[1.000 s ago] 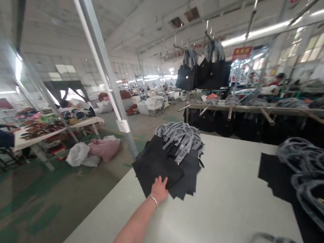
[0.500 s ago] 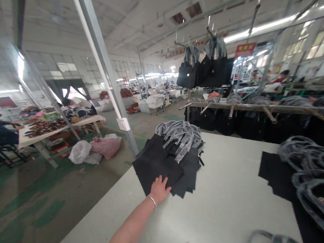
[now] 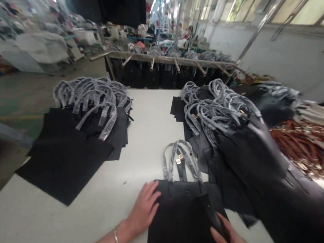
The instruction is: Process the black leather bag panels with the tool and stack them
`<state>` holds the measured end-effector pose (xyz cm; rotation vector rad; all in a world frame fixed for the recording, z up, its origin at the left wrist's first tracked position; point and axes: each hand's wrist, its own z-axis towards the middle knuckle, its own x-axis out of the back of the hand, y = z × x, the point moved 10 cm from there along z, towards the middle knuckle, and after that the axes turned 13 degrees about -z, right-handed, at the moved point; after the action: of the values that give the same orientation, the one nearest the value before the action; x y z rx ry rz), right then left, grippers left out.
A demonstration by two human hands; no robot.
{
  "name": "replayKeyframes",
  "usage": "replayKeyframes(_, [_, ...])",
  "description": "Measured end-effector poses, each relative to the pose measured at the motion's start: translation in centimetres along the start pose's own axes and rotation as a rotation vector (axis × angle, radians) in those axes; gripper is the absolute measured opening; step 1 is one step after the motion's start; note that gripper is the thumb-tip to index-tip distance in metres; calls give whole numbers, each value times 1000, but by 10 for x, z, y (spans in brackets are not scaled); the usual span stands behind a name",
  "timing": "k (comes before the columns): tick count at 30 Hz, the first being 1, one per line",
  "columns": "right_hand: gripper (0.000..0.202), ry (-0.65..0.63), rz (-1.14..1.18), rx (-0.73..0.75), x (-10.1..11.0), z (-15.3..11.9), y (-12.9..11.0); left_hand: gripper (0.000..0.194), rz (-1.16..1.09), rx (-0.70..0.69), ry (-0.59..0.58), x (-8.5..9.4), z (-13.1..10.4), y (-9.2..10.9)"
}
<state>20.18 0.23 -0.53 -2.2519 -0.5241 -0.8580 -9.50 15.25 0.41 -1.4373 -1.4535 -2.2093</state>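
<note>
A black bag (image 3: 183, 219) lies on the pale table, its plastic-wrapped handles (image 3: 173, 159) pointing away from me and a gold buckle (image 3: 179, 159) between them. My left hand (image 3: 145, 205) is at the bag's upper left corner, fingers spread. My right hand (image 3: 231, 237) is closed around a dark strap-like piece (image 3: 212, 214) over the bag's right side. At the left, a fanned stack of black bags (image 3: 71, 148) with wrapped handles rests on the table. Another pile of black bags (image 3: 232, 152) fills the right side.
Beyond the pale table (image 3: 151, 109) stands a metal rack (image 3: 166, 59) with short bars and black bags. More black bags (image 3: 117, 3) hang at the upper left. Brown straps with metal parts (image 3: 307, 146) lie at the far right.
The view has swung right and down. My left hand has left the stack at the left and is now at the single bag. My right hand has come into view with the dark piece.
</note>
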Motion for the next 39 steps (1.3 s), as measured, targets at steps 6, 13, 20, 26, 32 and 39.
replayKeyframes(6, [67,-96,174,-76,8,35,-33,49,-71,-94,-119,-89,-18,83])
replayKeyframes(13, [33,-294,242,-41,15,48,-50,42,13,-152,-93,-86,-19,90])
replayKeyframes(20, [36,-206,186,-12,28,51,-60,39,39,-135,-72,-83,-18,94])
replayKeyframes(26, [59,-177,139,79,23,47,-68,39,36,-134,-67,-82,-19,95])
replayKeyframes(32, [60,-338,94,123,-20,32,-76,37,10,-107,-67,-82,-19,93])
replayKeyframes(39, [66,-267,2,221,-32,39,-107,38,10,-82,-49,-86,-18,89])
